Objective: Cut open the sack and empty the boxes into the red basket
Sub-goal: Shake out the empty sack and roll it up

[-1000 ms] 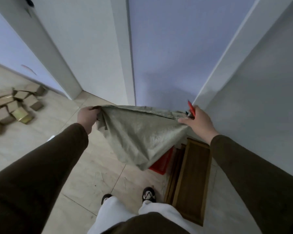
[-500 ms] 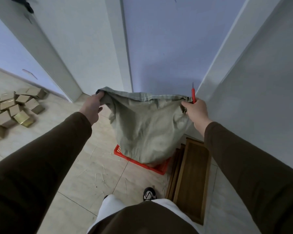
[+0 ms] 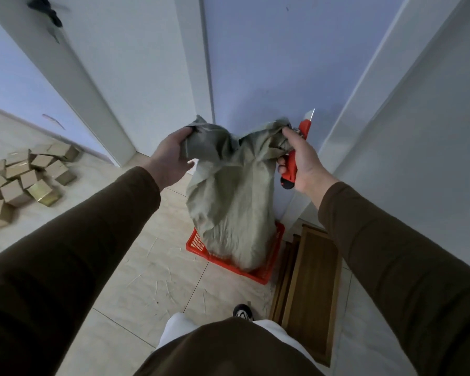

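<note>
Holding the grey-green sack (image 3: 228, 202) upended over the red basket (image 3: 276, 256), which is sitting on the floor (image 3: 136, 280) in the corner below the door frame, the sack's lower end drooping inside the basket rim. Gripping one bunched corner of cloth with the left hand (image 3: 171, 156), fingers closed round it. Pinching the other corner with the right hand (image 3: 300, 161) while also clasping a red utility knife (image 3: 296, 156), blade pointing up and away from the cloth. Emptying step apparently in hand: sack hanging limp and flat, so probably little or nothing left inside, though contents of the basket hidden behind the cloth. Next move likely calling for a shake or a lift clear of the basket, minding the bare blade near the fabric and wall. Lying in a loose heap near the left edge of the floor, well apart from the basket, a pile of small cardboard boxes (image 3: 25, 180). Standing just beside the basket on its right, a wooden frame (image 3: 310, 294), crowding that side.
</note>
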`<state>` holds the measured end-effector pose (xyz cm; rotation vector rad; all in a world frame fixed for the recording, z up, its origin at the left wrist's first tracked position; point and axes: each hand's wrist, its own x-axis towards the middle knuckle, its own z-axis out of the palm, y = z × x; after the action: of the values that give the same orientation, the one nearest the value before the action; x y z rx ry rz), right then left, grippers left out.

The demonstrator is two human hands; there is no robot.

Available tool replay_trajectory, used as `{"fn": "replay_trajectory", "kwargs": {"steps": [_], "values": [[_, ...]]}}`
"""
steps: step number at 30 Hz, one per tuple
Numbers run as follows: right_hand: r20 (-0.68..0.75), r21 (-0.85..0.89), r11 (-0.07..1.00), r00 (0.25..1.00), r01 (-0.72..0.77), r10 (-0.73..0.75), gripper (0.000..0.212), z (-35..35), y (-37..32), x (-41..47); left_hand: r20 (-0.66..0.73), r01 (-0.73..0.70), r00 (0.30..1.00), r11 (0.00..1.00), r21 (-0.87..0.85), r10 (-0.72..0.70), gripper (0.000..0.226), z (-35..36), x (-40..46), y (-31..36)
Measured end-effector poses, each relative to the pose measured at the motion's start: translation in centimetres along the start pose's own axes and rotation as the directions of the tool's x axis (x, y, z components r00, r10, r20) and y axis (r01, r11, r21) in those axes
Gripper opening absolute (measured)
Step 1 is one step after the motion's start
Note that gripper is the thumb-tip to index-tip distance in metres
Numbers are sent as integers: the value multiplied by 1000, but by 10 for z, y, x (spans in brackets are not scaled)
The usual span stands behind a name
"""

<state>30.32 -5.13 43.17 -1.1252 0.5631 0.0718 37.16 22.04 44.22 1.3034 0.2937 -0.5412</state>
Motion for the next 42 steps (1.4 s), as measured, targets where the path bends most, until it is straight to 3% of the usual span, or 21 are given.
{"fn": "replay_trajectory", "kwargs": {"steps": [3, 7, 10, 12, 15, 17, 19, 21, 22, 24, 27, 30, 32, 36, 39, 42], "values": [[151, 90, 995, 987, 48, -61, 31, 30, -10, -5, 185, 8, 983, 994, -110, 12, 27, 24, -7, 9], [252, -242, 929, 943, 281, -219, 51, 51, -13, -7, 313, -25, 949, 999, -34, 35, 40, 47, -15, 29], [352, -307, 854, 883, 421, -309, 52, 58, -11, -3, 380, -77, 924, 995, 56, 50, 48, 60, -19, 40], [341, -369, 807, 875, 460, -343, 62, 60, -8, 2, 401, -172, 911, 973, 153, 98, 36, 68, -24, 46], [191, -398, 815, 906, 422, -377, 49, 56, -10, 7, 462, -329, 870, 899, 288, 170, 36, 70, -31, 53], [148, -297, 872, 921, 390, -361, 40, 53, -18, 8, 454, -430, 849, 852, 299, 270, 37, 65, -34, 59], [136, -191, 925, 942, 328, -306, 35, 52, -27, 8, 332, -520, 840, 809, 273, 428, 30, 56, -34, 63], [169, -65, 961, 952, 269, -255, 38, 54, -39, 3, 220, -587, 809, 729, 352, 545, 30, 45, -31, 61], [198, -16, 971, 953, 237, -229, 37, 55, -45, 0, 224, -595, 800, 683, 423, 557, 39, 40, -29, 58], [257, 14, 982, 949, 187, -184, 28, 58, -57, -8, 326, -593, 800, 583, 555, 504, 80, 38, -31, 53], [305, -11, 989, 943, 145, -135, 29, 63, -70, -17, 460, -657, 739, 378, 652, 491, 133, 49, -35, 48], [311, -87, 994, 950, 66, -36, 29, 72, -79, -27, 510, -659, 688, 150, 737, 517, 146, 58, -44, 49], [326, -145, 989, 944, -3, 51, 31, 78, -82, -34, 522, -643, 705, 123, 756, 480, 148, 62, -49, 48], [334, -244, 968, 933, -54, 137, 49, 80, -78, -40, 468, -604, 773, 270, 750, 427, 127, 57, -53, 47], [288, -414, 908, 936, -67, 201, 66, 69, -72, -43, 341, -504, 816, 284, 816, 467, 78, 42, -63, 47], [112, -581, 808, 974, -97, 198, 75, 54, -58, -50, 212, -403, 852, 340, 850, 479, 25, 20, -74, 45]]}}
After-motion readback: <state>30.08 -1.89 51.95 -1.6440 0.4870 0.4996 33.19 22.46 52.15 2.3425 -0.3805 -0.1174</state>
